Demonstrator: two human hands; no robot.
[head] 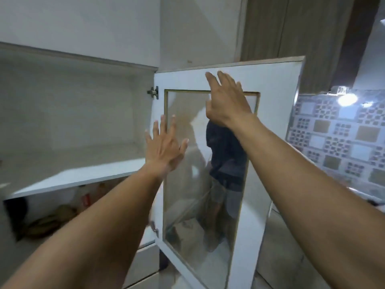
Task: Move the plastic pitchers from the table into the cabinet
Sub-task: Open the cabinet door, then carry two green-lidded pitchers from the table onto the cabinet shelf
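A white wall cabinet (73,113) stands open ahead of me on the left, and its upper shelf (68,176) is bare. Its door (277,84), white-framed with a glass pane, is swung out to the right. My left hand (164,144) is raised with fingers spread at the hinge-side edge of the pane. Higher up, my right hand (227,99) is spread flat in front of the door's top frame. Neither hand holds anything. No plastic pitcher and no table are in view.
Below the shelf lie a bottle with a red label (86,198) and some brownish bags (50,222). A patterned tiled wall (337,138) with a bright lamp (346,99) is at right. The glass reflects a standing person. Two hinges (153,92) hold the door.
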